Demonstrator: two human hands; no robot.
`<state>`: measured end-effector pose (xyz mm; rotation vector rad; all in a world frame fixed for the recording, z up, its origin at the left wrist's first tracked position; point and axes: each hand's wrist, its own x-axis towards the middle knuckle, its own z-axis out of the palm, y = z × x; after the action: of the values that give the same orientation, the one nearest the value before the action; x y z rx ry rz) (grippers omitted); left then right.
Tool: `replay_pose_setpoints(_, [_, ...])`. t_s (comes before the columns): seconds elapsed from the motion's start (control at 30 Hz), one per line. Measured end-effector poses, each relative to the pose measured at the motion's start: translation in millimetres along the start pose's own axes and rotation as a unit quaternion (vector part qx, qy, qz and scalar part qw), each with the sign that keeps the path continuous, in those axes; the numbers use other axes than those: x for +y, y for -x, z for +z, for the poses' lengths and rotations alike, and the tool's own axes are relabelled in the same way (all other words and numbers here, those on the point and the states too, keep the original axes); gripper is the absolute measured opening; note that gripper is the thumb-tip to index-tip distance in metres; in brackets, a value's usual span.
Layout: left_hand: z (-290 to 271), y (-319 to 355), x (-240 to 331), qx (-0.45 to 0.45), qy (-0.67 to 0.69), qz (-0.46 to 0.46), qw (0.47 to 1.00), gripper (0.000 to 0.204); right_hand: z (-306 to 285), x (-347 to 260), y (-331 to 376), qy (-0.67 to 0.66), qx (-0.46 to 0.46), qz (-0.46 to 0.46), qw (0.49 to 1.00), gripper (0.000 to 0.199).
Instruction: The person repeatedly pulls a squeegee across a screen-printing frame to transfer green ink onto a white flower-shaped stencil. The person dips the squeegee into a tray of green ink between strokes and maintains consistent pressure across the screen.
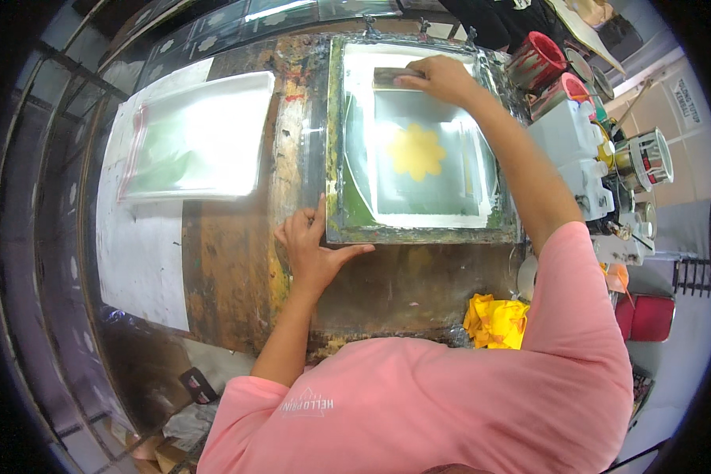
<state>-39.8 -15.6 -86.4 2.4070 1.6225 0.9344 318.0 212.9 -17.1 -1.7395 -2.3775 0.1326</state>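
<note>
Red lines the tub [538,60] near the framed screen [426,196].

The frame [335,162] lies on the bench [233,265], the squeegee [386,77] just inside its far edge. Left of it, plastic sheets [205,134] rest partly on paper [138,268]. Jugs [569,130] and cans [534,63] stand right; a cloth [495,320] lies near right.

Crumpled yellow bundle [496,322], perhaps cloth, white jug [562,133], red-smeared can [536,63], silver tin [642,162]
</note>
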Motion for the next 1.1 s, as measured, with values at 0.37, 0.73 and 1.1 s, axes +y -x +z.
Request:
replay_pose_setpoints(0.37, [0.4,2.7,0.3,-0.005,0.082,-0.019,0.996,0.121,34.2,-28.4,65.4,0.053,0.134,-0.039,0.989,0.05])
replay_pose_setpoints(0.73, [-9.8,-0.2,10.8,-0.007,0.157,-0.049,0.986,0.106,-34.6,-168.8,224.7,0.021,0.061,0.002,0.998,0.042])
replay_pose_setpoints(1.1, [-51.2,-69.9,55.3,0.092,0.335,-0.017,0.938,0.104,-140.2,-161.3,147.9,0.141,0.363,-0.062,0.919,0.033])
